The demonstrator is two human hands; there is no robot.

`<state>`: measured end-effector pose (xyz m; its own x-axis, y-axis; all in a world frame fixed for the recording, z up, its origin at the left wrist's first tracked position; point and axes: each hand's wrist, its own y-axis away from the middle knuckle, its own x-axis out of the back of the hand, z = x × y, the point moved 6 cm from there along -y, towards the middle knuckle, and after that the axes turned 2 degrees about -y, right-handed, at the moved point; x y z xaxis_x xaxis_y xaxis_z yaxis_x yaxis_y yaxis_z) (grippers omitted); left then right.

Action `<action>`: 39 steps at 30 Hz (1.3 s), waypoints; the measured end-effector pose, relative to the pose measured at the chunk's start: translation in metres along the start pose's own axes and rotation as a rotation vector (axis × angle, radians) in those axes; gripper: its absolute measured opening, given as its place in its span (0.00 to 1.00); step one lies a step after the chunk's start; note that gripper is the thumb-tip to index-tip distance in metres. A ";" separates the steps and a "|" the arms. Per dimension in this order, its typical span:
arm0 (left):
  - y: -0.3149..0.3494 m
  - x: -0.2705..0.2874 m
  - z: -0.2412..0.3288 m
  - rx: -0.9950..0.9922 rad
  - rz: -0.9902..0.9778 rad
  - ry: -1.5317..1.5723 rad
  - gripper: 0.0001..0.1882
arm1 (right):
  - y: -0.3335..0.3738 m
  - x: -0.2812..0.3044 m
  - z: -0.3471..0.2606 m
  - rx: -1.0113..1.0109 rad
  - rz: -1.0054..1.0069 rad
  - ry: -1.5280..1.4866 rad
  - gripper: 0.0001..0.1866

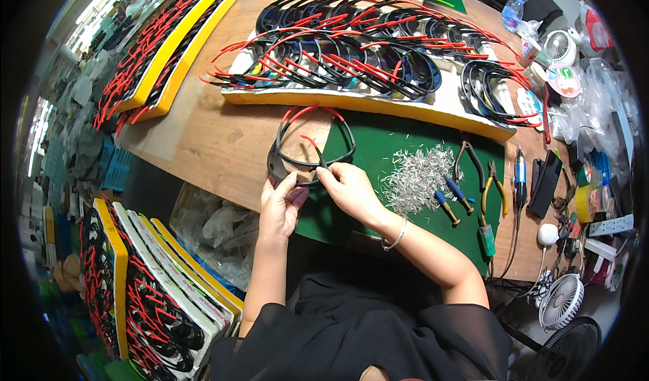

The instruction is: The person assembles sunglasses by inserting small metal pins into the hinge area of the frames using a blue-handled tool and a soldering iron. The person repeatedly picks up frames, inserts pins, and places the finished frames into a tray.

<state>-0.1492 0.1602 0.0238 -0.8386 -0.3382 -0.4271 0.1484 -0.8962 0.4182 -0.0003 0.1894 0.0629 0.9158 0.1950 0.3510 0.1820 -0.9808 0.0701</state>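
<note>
Between my two hands is a pair of black glasses (276, 165) with a red-tipped temple arm. My left hand (280, 205) pinches the front of the frame from below. At its right side, by the base of the temple arm, the fingertips of my right hand (346, 186) are pressed together; anything smaller in them is hidden. Just beyond, and overlapping in view, is a black curved frame with red tips (353, 144); whether it is a separate pair I cannot tell. To the right of my right hand, small silvery pins (416, 175) lie heaped on a green mat (368, 137).
Two blue-handled screwdrivers (446, 208), yellow-handled pliers (493, 186) and a blue pen-shaped electric tool (520, 178) lie at right. A yellow-edged tray (324, 100) of glasses spans the back. More trays (177, 43) stand left and lower left. Fans (561, 302) stand at right.
</note>
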 end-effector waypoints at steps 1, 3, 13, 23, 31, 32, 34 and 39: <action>0.002 -0.004 0.001 0.017 0.008 0.085 0.21 | -0.001 0.002 0.001 -0.035 -0.037 -0.028 0.20; 0.003 0.003 0.003 -0.033 0.034 0.067 0.21 | -0.001 0.001 0.002 0.033 -0.004 0.002 0.17; 0.006 0.076 0.061 -0.297 0.169 -0.015 0.31 | -0.020 0.028 -0.005 0.598 -0.087 0.720 0.10; 0.106 0.076 0.148 -1.209 0.614 -0.232 0.29 | -0.005 -0.041 -0.025 0.692 0.017 0.638 0.09; 0.064 -0.014 0.055 -0.486 -0.004 0.124 0.23 | 0.079 0.012 -0.046 0.320 -0.599 -0.178 0.29; 0.063 -0.031 0.042 -0.472 -0.102 0.070 0.23 | 0.089 0.023 -0.052 0.235 -0.551 -0.305 0.23; 0.069 -0.063 0.018 -0.363 -0.218 -0.019 0.22 | 0.098 0.039 -0.033 0.181 -0.394 -0.375 0.15; 0.076 -0.109 -0.012 -0.303 -0.391 -0.049 0.20 | 0.111 0.060 -0.013 0.004 -0.263 -0.534 0.07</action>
<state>-0.0400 0.1252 0.0928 -0.8844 0.0474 -0.4643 -0.0428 -0.9989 -0.0206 0.0707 0.0922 0.1039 0.8929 0.4053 -0.1961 0.4276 -0.8997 0.0875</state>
